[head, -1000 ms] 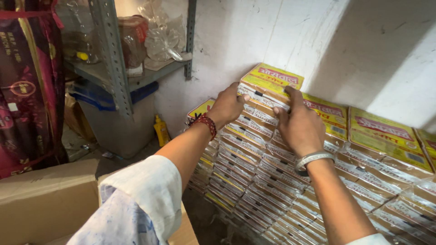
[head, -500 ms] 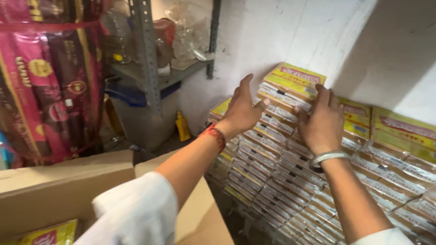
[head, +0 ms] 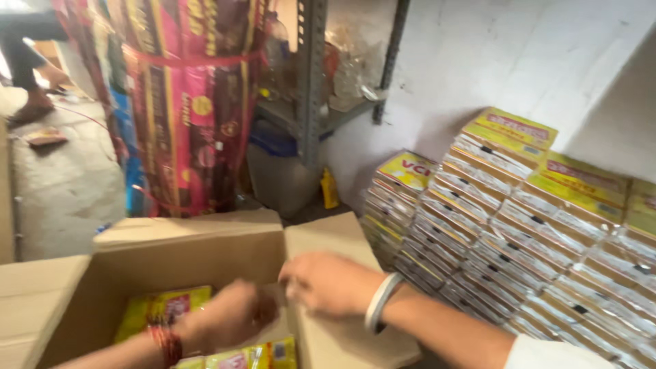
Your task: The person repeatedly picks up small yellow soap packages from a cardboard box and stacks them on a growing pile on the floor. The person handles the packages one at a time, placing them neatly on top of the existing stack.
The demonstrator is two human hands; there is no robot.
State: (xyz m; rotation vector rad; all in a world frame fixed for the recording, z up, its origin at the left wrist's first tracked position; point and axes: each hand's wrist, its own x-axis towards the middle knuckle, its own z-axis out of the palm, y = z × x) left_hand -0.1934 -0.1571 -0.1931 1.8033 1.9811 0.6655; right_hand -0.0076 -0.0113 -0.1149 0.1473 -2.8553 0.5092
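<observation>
My left hand point(head: 229, 318) reaches down into an open cardboard box point(head: 205, 253), just above yellow packets point(head: 164, 307) lying inside; whether it holds one is blurred. My right hand point(head: 328, 281), with a white bangle on the wrist, hovers over the box's right flap, fingers loosely curled, nothing visibly in it. Stacks of flat yellow packets point(head: 512, 219) stand in rows against the white wall to the right.
A tall roll of pink and red printed wrapping point(head: 184, 102) stands behind the box. A grey metal shelf rack point(head: 311, 82) holds clear bags. Another person's foot point(head: 31, 106) is at the far left on the concrete floor.
Both hands left the top of the packet stack by the wall and came down left to the cardboard box. The view swung left and downward.
</observation>
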